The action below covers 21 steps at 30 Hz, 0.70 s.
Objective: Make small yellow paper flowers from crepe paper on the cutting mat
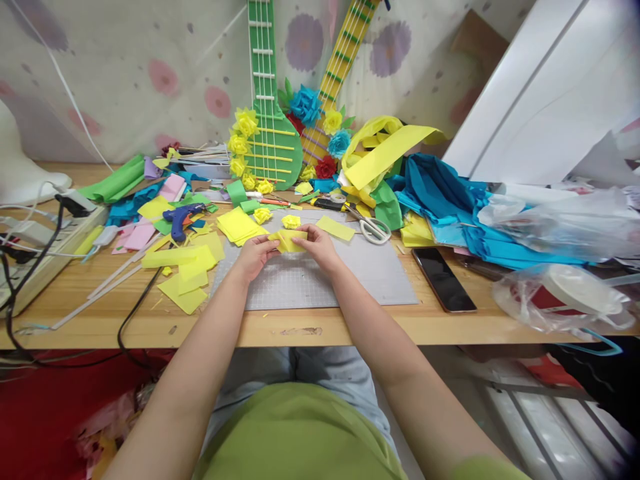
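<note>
Over the grey cutting mat [380, 273], a small piece of yellow paper [289, 241] is stretched between my two hands. My left hand [257, 255] pinches its left end, and the fingers of my right hand [321, 247] are closed on its right end. Just beyond it sit two yellow paper flowers, one a rosette [291, 222] and the other a smaller bud [263, 215]. A stack of yellow paper squares [241, 227] lies to the left, and a single yellow strip [336, 229] rests on the mat to the right.
Scissors [375, 231] lie at the mat's back right, near a phone [444, 280]. A blue glue gun [179, 220] stands among paper scraps on the left. Behind are a green paper instrument [275, 143] and a yellow one [337, 73]. Blue paper [440, 193] and a bagged cup [560, 293] occupy the right.
</note>
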Tool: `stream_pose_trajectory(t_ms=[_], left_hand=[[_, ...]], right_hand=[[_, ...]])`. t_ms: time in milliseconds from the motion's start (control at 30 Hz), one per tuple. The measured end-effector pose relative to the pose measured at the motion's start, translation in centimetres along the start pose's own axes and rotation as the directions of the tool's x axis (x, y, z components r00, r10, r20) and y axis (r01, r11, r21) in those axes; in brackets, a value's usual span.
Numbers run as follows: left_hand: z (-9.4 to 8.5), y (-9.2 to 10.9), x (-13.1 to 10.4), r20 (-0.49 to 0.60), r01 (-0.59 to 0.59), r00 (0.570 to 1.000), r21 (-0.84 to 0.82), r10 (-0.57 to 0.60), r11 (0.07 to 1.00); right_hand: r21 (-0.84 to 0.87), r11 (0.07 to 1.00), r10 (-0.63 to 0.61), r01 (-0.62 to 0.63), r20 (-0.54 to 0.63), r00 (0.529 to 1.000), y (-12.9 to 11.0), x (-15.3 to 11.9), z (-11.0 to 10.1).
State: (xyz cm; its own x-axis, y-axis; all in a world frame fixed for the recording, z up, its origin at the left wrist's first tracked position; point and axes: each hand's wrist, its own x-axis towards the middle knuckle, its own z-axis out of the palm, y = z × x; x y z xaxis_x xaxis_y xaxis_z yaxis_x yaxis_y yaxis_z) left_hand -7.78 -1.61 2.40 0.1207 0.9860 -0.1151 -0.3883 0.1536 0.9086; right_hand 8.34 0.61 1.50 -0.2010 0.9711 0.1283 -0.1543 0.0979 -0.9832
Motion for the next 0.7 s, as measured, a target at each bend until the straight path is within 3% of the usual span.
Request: stream_pose_trajectory(t_ms=[233, 367, 467, 567, 700], left_hand=[[-0.17, 0.10, -0.03, 0.034, 0.027, 0.999, -0.034, -0.026, 0.999], [-0.05, 0.18, -0.09, 0.019, 0.035, 0.999, -0.042, -0.034, 0.999], [0.03, 0.21, -0.15, 0.019, 0.024, 1.000, -0.025, -0.024, 0.999], [-0.04, 0.21, -0.15, 0.028, 0.016, 0.999, -0.012, -0.016, 1.000], [-0.26, 0.18, -0.10, 0.038, 0.017, 0.999, 0.000, -0.017, 1.000]], right_hand=[[0.099, 0.995, 0.024, -0.027, 0.033, 0.999, -0.30, -0.18, -0.02], [0.035, 0.998, 0.053, -0.053, 0.019, 0.998, -0.16, -0.15, -0.26], [-0.040, 0.999, -0.017, 0.018, 0.034, 0.999, -0.30, -0.26, -0.41], [-0.104, 0.987, -0.105, 0.119, 0.128, 0.986, -0.60, -0.43, -0.52], [-0.234, 0.957, -0.131, 0.170, 0.174, 0.976, -0.53, -0.39, -0.61]])
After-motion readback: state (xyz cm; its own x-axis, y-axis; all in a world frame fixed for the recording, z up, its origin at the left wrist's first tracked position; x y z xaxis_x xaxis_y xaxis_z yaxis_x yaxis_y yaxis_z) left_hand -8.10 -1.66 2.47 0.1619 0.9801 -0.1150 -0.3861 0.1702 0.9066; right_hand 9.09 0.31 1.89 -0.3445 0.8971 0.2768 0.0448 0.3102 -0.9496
